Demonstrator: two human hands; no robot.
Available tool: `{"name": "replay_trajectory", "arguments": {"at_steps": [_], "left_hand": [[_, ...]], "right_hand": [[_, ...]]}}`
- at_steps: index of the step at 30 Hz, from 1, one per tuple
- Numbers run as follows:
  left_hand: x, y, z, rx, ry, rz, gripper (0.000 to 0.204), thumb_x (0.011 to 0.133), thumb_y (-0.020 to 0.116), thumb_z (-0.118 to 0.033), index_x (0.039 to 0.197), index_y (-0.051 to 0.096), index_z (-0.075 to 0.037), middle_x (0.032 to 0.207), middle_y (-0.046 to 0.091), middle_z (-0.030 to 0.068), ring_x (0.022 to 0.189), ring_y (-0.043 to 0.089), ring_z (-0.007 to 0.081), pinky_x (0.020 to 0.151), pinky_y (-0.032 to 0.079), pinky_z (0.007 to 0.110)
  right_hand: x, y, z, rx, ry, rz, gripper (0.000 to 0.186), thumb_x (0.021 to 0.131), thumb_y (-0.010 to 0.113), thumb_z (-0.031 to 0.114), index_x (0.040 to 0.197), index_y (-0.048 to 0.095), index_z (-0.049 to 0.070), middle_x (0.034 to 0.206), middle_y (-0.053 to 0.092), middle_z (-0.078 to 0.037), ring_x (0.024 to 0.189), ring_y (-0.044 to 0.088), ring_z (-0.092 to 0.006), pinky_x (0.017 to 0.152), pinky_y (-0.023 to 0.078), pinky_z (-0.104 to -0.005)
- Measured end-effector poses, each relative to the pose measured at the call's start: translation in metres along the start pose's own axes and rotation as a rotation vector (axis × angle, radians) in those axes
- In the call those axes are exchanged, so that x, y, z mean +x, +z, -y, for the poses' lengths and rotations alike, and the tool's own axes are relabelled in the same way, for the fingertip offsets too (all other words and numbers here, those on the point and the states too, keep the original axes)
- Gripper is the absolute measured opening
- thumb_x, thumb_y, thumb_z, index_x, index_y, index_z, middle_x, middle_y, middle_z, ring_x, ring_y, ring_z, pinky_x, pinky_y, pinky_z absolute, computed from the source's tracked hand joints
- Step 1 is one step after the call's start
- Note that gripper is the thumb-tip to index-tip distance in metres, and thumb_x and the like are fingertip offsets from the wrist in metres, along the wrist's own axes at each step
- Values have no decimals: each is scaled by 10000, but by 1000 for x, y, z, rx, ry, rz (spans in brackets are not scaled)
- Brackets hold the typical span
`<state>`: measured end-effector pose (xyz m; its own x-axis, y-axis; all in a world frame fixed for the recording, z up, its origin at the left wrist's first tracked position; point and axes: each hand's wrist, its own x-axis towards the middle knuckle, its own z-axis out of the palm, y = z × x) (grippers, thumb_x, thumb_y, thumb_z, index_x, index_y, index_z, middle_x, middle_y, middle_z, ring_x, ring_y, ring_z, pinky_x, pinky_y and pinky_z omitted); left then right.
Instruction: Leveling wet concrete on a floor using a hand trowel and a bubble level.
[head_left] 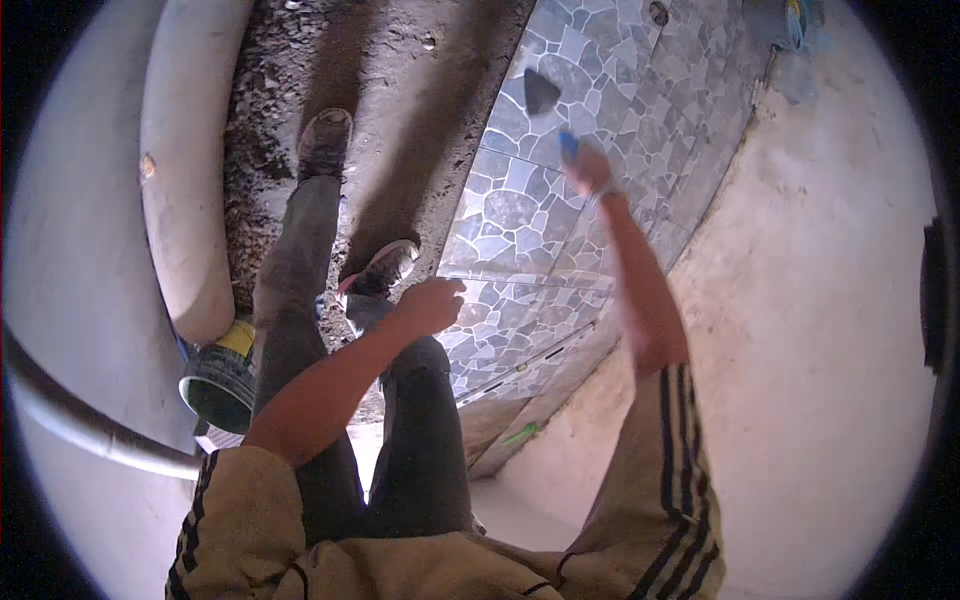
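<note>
My right hand (590, 173) is closed around the blue handle of a trowel, held out over the stone-patterned grey tiles (515, 208). The trowel's dark, pointed blade (541, 93) is at the far end, over the tiles; whether it touches them I cannot tell. Close to the tiles' left edge, above my knee, my left hand (432, 305) has its fingers curled in. Its palm is hidden, so anything inside it does not show.
A spirit level (525, 370) lies along the near tiles. Behind it is a green tool (522, 433). A bucket (220, 388) stands left of my legs, beside a thick pale column (190, 170). Rough soil (440, 60) borders the tiles; a plastered wall (800, 270) rises right.
</note>
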<state>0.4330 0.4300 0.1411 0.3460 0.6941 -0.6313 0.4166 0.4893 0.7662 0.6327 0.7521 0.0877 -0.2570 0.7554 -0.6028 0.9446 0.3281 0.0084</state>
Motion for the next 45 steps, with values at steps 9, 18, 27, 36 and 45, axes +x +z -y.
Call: {"name": "replay_trajectory", "arguments": {"at_steps": [9, 18, 27, 36, 45], "left_hand": [[35, -81, -38, -153, -119, 229, 334, 881, 504, -240, 1146, 564, -45, 1033, 619, 219, 970, 593, 378, 855, 457, 481], [46, -96, -38, -168, -157, 159, 296, 865, 496, -232, 1095, 574, -63, 963, 628, 182, 908, 616, 335, 801, 478, 455], [48, -64, -33, -207, -167, 100, 311, 868, 518, -234, 1124, 569, -65, 1010, 627, 199, 957, 603, 348, 828, 467, 471], [35, -27, -13, -136, -187, 119, 329, 869, 517, -243, 1147, 561, -72, 1049, 622, 200, 991, 594, 356, 861, 459, 470], [28, 5, 8, -137, -167, 64, 341, 850, 535, -224, 1158, 551, -79, 1006, 631, 218, 952, 605, 375, 840, 468, 491]], "right_hand": [[217, -75, 17, -186, 45, 33, 395, 755, 591, 360, 988, 614, 42, 982, 644, -213, 933, 617, -387, 809, 503, -436], [245, -80, 42, -259, 101, 118, 374, 723, 582, 277, 982, 657, 18, 1038, 634, -226, 1011, 603, -375, 880, 489, -424], [189, -38, 22, -264, 60, 144, 374, 751, 597, 330, 958, 644, 22, 968, 648, -220, 954, 613, -381, 820, 507, -432], [71, 21, 47, -238, 21, 314, 351, 763, 563, 239, 1039, 616, 29, 1047, 624, -236, 1021, 589, -380, 875, 496, -448], [70, 20, 26, -201, -19, 192, 356, 768, 556, 257, 1025, 617, 18, 1036, 627, -236, 1005, 596, -386, 846, 502, -450]]}}
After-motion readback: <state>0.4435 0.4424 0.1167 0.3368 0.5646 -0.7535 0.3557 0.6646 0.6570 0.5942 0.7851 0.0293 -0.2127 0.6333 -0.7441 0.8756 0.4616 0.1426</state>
